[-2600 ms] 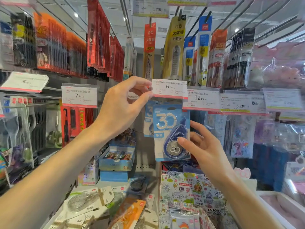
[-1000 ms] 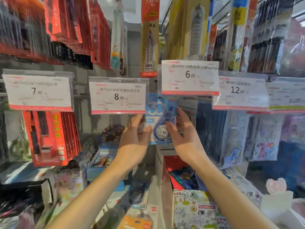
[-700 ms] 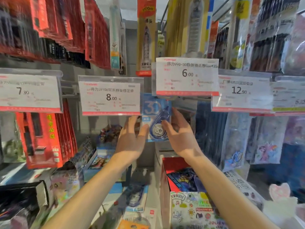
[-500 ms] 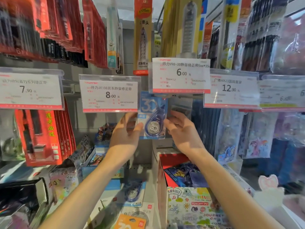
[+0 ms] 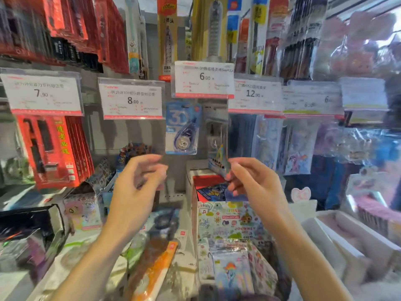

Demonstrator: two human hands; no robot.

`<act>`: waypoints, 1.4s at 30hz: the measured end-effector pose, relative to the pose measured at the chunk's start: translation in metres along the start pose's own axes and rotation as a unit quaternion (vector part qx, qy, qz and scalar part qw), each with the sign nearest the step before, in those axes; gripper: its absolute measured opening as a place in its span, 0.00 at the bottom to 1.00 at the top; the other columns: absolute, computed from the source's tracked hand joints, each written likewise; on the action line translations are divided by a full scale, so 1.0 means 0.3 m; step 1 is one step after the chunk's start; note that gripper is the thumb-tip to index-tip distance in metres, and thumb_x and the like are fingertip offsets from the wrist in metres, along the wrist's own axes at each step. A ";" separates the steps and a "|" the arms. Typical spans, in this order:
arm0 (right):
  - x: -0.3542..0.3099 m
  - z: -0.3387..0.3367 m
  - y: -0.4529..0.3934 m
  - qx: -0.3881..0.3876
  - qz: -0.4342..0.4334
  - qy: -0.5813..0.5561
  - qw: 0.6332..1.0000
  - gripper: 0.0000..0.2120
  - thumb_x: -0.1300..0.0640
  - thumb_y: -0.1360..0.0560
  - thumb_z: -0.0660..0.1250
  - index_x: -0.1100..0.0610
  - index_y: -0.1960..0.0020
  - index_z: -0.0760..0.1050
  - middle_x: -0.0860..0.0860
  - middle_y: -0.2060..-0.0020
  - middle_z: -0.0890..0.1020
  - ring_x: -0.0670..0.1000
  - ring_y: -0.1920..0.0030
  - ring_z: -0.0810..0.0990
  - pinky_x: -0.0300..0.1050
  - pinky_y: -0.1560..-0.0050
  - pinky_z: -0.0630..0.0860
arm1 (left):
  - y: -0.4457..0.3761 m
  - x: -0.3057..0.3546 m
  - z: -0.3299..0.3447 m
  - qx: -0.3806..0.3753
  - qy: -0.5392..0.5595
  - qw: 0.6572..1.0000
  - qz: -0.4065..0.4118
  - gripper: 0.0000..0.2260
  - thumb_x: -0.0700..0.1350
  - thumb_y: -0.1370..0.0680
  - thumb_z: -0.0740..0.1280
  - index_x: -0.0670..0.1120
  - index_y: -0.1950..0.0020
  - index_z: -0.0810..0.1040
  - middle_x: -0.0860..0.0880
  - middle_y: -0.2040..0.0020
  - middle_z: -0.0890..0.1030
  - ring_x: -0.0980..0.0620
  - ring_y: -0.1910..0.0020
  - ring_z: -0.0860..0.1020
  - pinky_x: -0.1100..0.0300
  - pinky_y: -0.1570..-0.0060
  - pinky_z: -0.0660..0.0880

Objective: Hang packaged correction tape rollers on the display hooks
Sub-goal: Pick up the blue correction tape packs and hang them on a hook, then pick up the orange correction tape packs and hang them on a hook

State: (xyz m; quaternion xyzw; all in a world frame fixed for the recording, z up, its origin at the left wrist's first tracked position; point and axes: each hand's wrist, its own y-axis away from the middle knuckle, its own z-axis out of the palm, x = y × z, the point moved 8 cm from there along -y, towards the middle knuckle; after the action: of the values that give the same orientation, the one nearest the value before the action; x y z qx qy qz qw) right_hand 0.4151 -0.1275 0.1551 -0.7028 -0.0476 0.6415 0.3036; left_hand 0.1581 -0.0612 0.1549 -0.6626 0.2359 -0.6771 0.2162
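Note:
A blue packaged correction tape roller point(image 5: 183, 128) with a large "30" hangs on a display hook just under the 6.00 price tag point(image 5: 204, 79). Neither hand touches it. My left hand point(image 5: 138, 181) is below and left of the package, fingers loosely curled and empty. Below and right of it is my right hand point(image 5: 249, 182), fingers apart, holding nothing. More packaged rollers point(image 5: 152, 263) lie on the shelf below, blurred.
Price tags 7.90 point(image 5: 42, 92), 8.00 point(image 5: 131, 98) and 12.90 point(image 5: 253, 93) line the hook row. Red packs point(image 5: 54, 148) hang at left, clear sticker bags point(image 5: 297, 144) at right. A patterned box point(image 5: 227, 220) and a white tray point(image 5: 347, 235) sit below.
Both hands have let go of the blue roller package and dropped down and apart. The package now hangs alone under the 6.00 tag.

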 end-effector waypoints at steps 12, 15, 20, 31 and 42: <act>0.175 -0.029 0.310 -0.006 0.078 -0.045 0.996 0.07 0.57 0.18 0.69 0.50 0.50 0.85 0.53 0.63 0.86 0.49 0.65 0.82 0.43 0.64 0.83 | 0.366 -0.107 -0.085 0.070 0.062 0.986 -0.136 0.09 0.46 0.25 0.71 0.48 0.46 0.81 0.46 0.55 0.87 0.51 0.57 0.84 0.63 0.60 0.81; 0.183 0.000 0.337 -0.003 0.090 -0.029 0.996 0.06 0.55 0.18 0.69 0.48 0.50 0.85 0.54 0.62 0.87 0.50 0.65 0.82 0.53 0.61 0.85 | 0.383 -0.123 -0.129 0.073 0.073 0.983 -0.149 0.07 0.41 0.22 0.71 0.47 0.45 0.81 0.48 0.56 0.87 0.54 0.59 0.85 0.67 0.63 0.80; 0.152 0.088 0.345 -0.004 0.081 -0.020 0.997 0.06 0.56 0.18 0.69 0.50 0.49 0.85 0.57 0.60 0.87 0.51 0.65 0.83 0.52 0.58 0.84 | 0.362 -0.167 -0.237 0.078 0.086 0.981 -0.157 0.07 0.37 0.21 0.69 0.46 0.46 0.82 0.47 0.56 0.87 0.56 0.62 0.85 0.67 0.63 0.80; 0.038 0.466 0.253 0.028 0.014 0.043 0.999 0.06 0.59 0.18 0.68 0.53 0.50 0.83 0.48 0.66 0.87 0.45 0.69 0.81 0.35 0.68 0.78 | 0.125 -0.178 -0.601 -0.038 0.019 0.993 -0.111 0.06 0.37 0.21 0.70 0.46 0.45 0.81 0.48 0.58 0.87 0.53 0.62 0.84 0.63 0.57 0.81; 0.302 0.623 0.199 0.016 0.100 0.155 0.983 0.07 0.57 0.19 0.69 0.49 0.50 0.84 0.43 0.60 0.88 0.40 0.63 0.84 0.30 0.63 0.77 | -0.024 -0.423 -0.564 -0.254 -0.159 0.945 -0.130 0.06 0.47 0.19 0.69 0.56 0.44 0.78 0.55 0.61 0.80 0.55 0.62 0.78 0.55 0.56 0.75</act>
State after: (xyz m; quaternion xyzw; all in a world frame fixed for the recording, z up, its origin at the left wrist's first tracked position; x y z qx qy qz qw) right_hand 0.2376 -0.0663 0.0482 -0.7902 0.0806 0.5525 0.2527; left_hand -0.0073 0.0271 0.0565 -0.8196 0.2743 -0.5027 -0.0141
